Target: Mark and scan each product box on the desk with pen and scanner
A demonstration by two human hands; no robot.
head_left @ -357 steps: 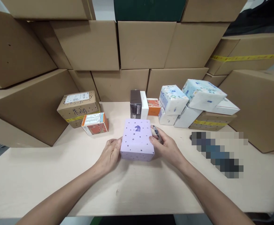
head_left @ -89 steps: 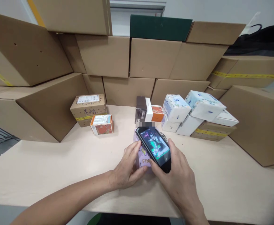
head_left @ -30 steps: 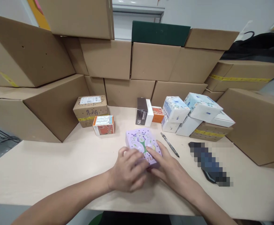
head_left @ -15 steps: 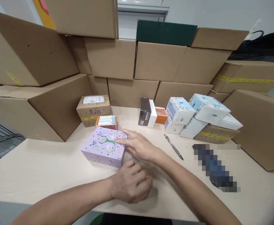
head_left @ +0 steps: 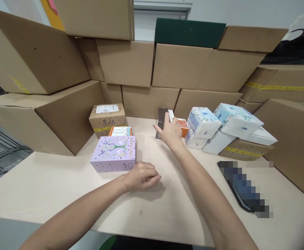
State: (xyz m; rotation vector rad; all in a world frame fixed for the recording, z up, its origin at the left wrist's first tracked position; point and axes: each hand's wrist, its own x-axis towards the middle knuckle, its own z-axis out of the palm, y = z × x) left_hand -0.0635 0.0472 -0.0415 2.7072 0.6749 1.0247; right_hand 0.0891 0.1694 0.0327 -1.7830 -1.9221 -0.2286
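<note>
My right hand [head_left: 172, 132] reaches to the back of the table over a dark brown and white box [head_left: 162, 116]. Its thumb and index finger are spread apart, and the hand covers part of the box; the fingers have no visible grip on it. An orange box [head_left: 184, 128] stands just right of that hand. My left hand [head_left: 143, 176] rests on the table with its fingers curled in, and nothing shows in it. Beside it, at its upper left, lies a lilac patterned box [head_left: 115, 151]. Behind the lilac box is a small orange-and-white box [head_left: 120, 131].
A brown parcel [head_left: 106, 118] with a label stands behind the small box. White-and-blue tissue packs [head_left: 204, 119] are stacked at the right. A partly blurred dark flat object [head_left: 242, 189] lies at right. Large cardboard boxes [head_left: 178, 66] wall in the back and sides.
My right hand has left the lilac box and moved up to the brown and white box. The lilac box has turned straighter. The pen is out of sight now, near my right forearm.
</note>
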